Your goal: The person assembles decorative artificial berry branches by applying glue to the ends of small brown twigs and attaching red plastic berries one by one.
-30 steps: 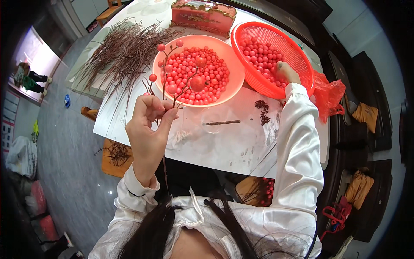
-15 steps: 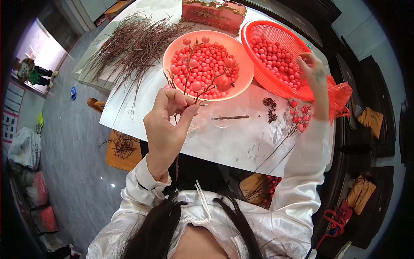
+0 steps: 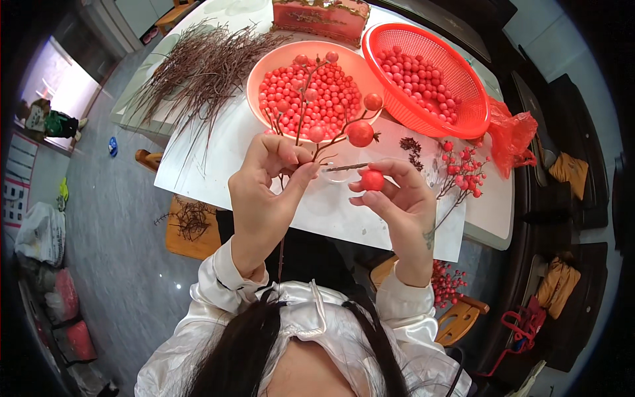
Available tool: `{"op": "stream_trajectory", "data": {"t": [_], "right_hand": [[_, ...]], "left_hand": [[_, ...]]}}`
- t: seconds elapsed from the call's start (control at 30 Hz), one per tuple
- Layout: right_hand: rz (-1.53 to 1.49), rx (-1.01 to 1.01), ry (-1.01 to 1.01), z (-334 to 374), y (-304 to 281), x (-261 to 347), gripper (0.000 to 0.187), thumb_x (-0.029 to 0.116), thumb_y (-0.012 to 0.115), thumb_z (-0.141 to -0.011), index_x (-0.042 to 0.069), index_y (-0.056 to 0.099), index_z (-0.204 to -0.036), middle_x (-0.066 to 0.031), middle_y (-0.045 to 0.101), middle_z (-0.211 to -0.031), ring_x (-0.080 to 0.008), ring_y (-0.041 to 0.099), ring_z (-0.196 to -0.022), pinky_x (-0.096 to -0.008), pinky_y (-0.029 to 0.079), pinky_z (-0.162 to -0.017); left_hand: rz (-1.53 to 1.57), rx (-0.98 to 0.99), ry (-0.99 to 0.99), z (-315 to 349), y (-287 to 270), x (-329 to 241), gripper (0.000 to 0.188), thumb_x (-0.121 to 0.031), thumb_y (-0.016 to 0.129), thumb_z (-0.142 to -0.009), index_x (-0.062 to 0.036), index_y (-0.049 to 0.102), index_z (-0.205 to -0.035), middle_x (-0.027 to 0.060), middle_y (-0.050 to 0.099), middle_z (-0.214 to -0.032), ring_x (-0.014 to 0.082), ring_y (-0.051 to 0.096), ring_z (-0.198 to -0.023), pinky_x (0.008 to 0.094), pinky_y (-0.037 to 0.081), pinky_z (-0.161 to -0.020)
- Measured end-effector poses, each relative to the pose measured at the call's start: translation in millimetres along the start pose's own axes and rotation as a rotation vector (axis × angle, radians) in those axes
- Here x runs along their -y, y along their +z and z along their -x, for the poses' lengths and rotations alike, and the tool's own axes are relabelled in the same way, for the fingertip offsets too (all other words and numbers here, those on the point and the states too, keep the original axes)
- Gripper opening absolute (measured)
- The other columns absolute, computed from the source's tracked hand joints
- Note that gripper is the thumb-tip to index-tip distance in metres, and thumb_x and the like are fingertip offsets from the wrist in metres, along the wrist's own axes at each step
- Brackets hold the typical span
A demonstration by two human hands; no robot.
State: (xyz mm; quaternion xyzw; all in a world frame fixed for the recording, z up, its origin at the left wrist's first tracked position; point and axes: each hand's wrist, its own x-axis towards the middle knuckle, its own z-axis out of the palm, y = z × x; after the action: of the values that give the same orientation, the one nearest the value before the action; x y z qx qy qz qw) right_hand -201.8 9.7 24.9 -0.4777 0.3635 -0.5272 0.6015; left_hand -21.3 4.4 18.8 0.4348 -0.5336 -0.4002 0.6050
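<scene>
My left hand [image 3: 272, 188] pinches a brown artificial berry branch [image 3: 301, 118] near where its twigs fork; several red berries sit on the tips, and the stem hangs down below the hand. Just to the right, my right hand [image 3: 403, 205] holds a loose red berry [image 3: 372, 180] between thumb and fingers, apart from the branch. A thin brown stick [image 3: 346, 167] lies on the table behind the fingers, by a small clear round dish [image 3: 336, 176]. Beyond the branch stands a pale pink bowl [image 3: 254, 92] full of small red berries [image 3: 331, 86].
A red plastic basket [image 3: 477, 112] with larger berries stands at the back right. Bare brown twigs [image 3: 205, 73] are heaped at the back left. Finished berry sprigs [image 3: 463, 173] and dark bits [image 3: 413, 152] lie at the right, near a red plastic bag [image 3: 512, 139]. Wooden chairs [image 3: 192, 231] flank the table.
My right hand has come from the red basket to beside the branch, now with a red berry in its fingers. My left hand has shifted slightly right with the branch.
</scene>
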Motion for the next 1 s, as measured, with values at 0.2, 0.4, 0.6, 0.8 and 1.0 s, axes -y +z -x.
{"op": "stream_trajectory", "data": {"t": [0.2, 0.4, 0.6, 0.8, 1.0], "right_hand": [[0.37, -0.273, -0.484, -30.5, -34.1, 33.4, 0.027, -0.003, 0.062, -0.079, -0.003, 0.055, -0.104, -0.0105, 0.059, -0.096, -0.0185, 0.061, -0.086, -0.0261, 0.051, -0.069], [1.344, -0.487, -0.624, -137.2, -135.0, 39.9, 0.029, 0.005, 0.064, -0.075, -0.001, 0.058, -0.103, -0.0144, 0.062, -0.094, -0.023, 0.062, -0.086, -0.0313, 0.048, -0.076], [1.017, 0.118, -0.401, -163.3, -49.5, -4.2, 0.02, 0.005, 0.059, -0.077, 0.001, 0.062, -0.097, -0.0148, 0.064, -0.093, -0.0259, 0.063, -0.079, -0.0327, 0.05, -0.069], [1.427, 0.529, -0.474, -207.6, -7.9, -74.5, 0.012, 0.0, 0.049, -0.072, 0.004, 0.06, -0.077, -0.0169, 0.061, -0.075, -0.034, 0.06, -0.072, -0.0424, 0.047, -0.06], [1.252, 0.655, -0.492, -216.6, -5.6, -110.9, 0.009, 0.001, 0.05, -0.072, 0.004, 0.059, -0.074, -0.0163, 0.06, -0.075, -0.0343, 0.06, -0.074, -0.0444, 0.046, -0.059]], "left_hand": [[0.069, -0.104, 0.032, -3.5, -11.7, -1.3, 0.023, 0.011, 0.06, -0.078, -0.002, 0.042, -0.087, 0.0077, 0.06, -0.081, 0.0112, 0.06, -0.076, 0.0214, 0.047, -0.067], [0.095, -0.152, 0.04, -7.9, -20.0, -1.2, 0.023, 0.009, 0.06, -0.079, -0.0018, 0.042, -0.086, 0.0095, 0.059, -0.084, 0.012, 0.06, -0.077, 0.0226, 0.049, -0.071], [0.046, -0.19, 0.004, -10.7, -25.3, 3.4, 0.022, 0.008, 0.061, -0.078, -0.0019, 0.042, -0.086, 0.0094, 0.059, -0.084, 0.0118, 0.059, -0.075, 0.0233, 0.05, -0.071], [0.035, -0.209, 0.036, -12.0, -29.7, 4.7, 0.023, 0.007, 0.062, -0.078, -0.0018, 0.043, -0.086, 0.0092, 0.06, -0.081, 0.0116, 0.059, -0.074, 0.0231, 0.05, -0.07], [0.004, -0.199, 0.03, -11.7, -31.5, 5.4, 0.024, 0.008, 0.063, -0.077, -0.0016, 0.044, -0.087, 0.0094, 0.061, -0.081, 0.0112, 0.059, -0.074, 0.0232, 0.051, -0.069]]}}
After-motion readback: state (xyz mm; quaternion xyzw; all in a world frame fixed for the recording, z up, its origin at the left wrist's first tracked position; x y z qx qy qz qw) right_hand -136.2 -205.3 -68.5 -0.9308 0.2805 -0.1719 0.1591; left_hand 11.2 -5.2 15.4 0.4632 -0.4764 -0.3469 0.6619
